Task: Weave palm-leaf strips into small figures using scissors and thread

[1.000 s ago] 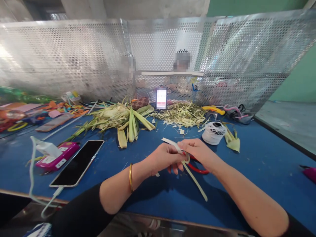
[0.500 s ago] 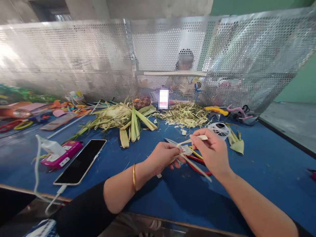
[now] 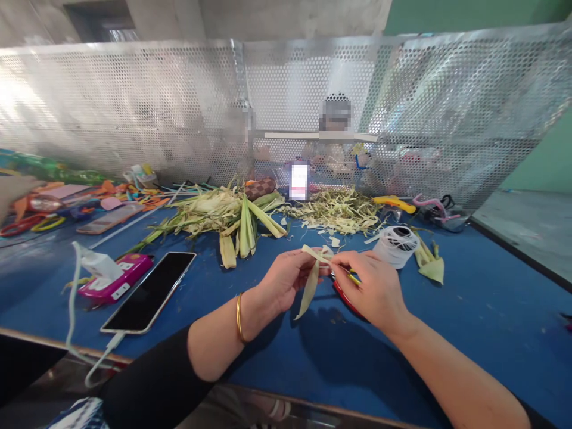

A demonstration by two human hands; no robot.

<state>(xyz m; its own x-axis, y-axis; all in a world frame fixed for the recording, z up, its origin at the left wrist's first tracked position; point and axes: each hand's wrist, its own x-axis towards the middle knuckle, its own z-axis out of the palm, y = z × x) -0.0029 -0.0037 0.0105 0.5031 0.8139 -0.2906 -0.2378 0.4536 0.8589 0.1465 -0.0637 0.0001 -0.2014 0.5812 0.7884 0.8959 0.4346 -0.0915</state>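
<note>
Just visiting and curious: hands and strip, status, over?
Left hand holds pale strip; right hand close against it. One end hangs. Red-handled scissors partly behind right hand.

No text, number, brand or sign can be read. The upright, glowing white rectangular screen [image 3: 299, 180] in front of the perforated metal partition [image 3: 179, 101] shows a pink band near its bottom, with its content blurred beyond reading. The magenta plastic power strip [image 3: 108, 291] bears white patches, any marks on them too small to make out. The flat black-screened phone with a pale rim [image 3: 149, 292] has a dark display. On the brown checkered pouch [image 3: 260, 187] only the pattern can be told, not a name.
</note>
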